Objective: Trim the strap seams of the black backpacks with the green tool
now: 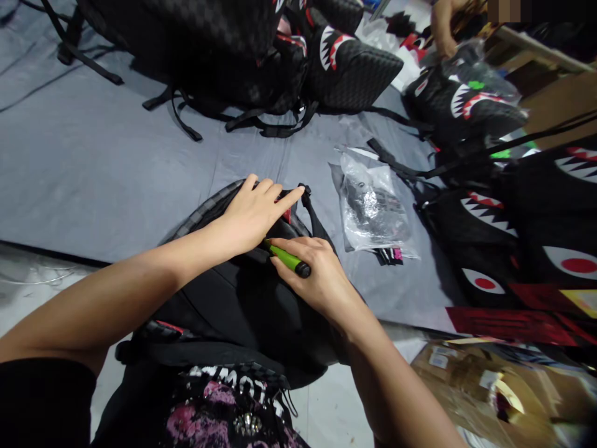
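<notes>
A black backpack (224, 292) with a checkered edge and red lining leans over the grey table's front edge, against my body. My left hand (256, 208) lies across its upper part, fingers stretched out and apart. The fingertips reach the bag's far rim near a black strap. Just right of it, my right hand (317, 267) is closed around a slim green-handled tool (286, 256) with a black end. The tool's other end points toward the bag under my left wrist, where its tip is hidden.
A clear plastic bag (373, 208) with dark contents lies right on the grey table (93, 180). Black shark-mouth backpacks (354, 68) crowd the back and right side, straps trailing. Another person's hand (443, 37) touches one at upper right. Cardboard boxes (466, 373) stand below right.
</notes>
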### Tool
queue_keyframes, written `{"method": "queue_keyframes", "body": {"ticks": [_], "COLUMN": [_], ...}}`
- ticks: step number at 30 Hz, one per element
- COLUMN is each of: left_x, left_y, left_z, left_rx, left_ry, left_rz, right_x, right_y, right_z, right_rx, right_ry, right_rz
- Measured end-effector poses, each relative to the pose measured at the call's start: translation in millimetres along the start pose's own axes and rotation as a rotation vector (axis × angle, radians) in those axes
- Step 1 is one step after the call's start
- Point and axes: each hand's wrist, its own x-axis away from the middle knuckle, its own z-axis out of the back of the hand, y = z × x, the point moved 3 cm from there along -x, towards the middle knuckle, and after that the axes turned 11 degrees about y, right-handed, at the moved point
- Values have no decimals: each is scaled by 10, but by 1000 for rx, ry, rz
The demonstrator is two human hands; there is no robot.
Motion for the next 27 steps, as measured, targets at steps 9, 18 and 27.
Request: {"method": "queue_keyframes", "body": {"ticks": [9, 18, 27], "left_x": [-10, 178, 384], "left_y": [-13, -377, -317], "left_z": [8, 437, 539], "left_rx": [15, 88, -116], "left_ry": [-24, -364, -382], "left_rz": [0, 232, 244], "right_x": [1, 213, 413], "right_y": [-9, -185, -486], "right_z": [41, -88, -104], "right_rx": [20, -243, -385], "right_ry": [-27, 207, 152], "right_rz": [-17, -4, 85]}}
